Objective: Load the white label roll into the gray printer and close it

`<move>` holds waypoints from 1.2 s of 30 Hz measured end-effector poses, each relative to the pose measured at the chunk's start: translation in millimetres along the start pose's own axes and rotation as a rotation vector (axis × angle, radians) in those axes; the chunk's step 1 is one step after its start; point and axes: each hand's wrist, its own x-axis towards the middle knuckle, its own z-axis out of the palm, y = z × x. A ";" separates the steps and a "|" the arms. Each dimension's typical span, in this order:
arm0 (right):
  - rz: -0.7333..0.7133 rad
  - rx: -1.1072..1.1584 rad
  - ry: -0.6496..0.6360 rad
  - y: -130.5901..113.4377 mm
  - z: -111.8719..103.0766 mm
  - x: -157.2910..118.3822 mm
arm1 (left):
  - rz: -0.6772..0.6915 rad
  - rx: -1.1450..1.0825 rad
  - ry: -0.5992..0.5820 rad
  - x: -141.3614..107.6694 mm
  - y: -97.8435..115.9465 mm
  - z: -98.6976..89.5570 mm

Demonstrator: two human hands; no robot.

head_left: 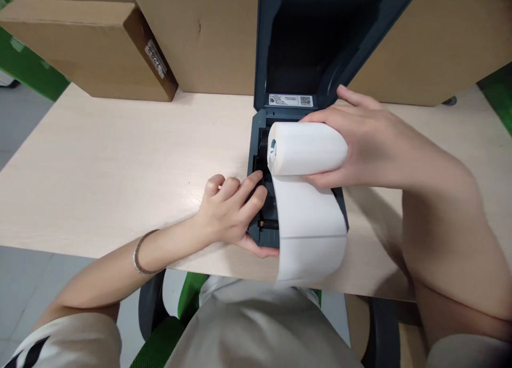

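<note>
A dark blue label printer (pixel 253 144) sits on the table with its lid (pixel 264 48) raised. My right hand (pixel 368 136) is closed around a roll of white labels (pixel 310 148), holding it over the printer's open bay. From the roll a loose strip (pixel 310 213) hangs down past the printer's front edge. My left hand (pixel 232 210) grips the printer's front left corner, thumb low at the front and fingers curled over the left side. Its index fingertip touches the black parts inside the bay. The roll and strip hide much of the printer's interior.
A flat cardboard box (pixel 80 53) stands at the back left of the pale table (pixel 120 160). Large cardboard panels (pixel 208 42) rise behind the printer. The table's front edge is close to my body, and a green and black chair (pixel 160 341) shows below.
</note>
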 end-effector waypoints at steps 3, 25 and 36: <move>-0.013 0.002 0.019 2.1 0.9 0.4 | 0.008 0.033 -0.006 0.5 0.2 0.0; -0.127 -0.294 -0.034 -69.2 13.6 -27.6 | -0.010 0.012 -0.014 -1.6 -1.4 -2.2; -0.146 -0.307 -0.060 -112.0 38.3 -63.3 | -0.035 -0.049 -0.038 -4.8 -1.5 -2.3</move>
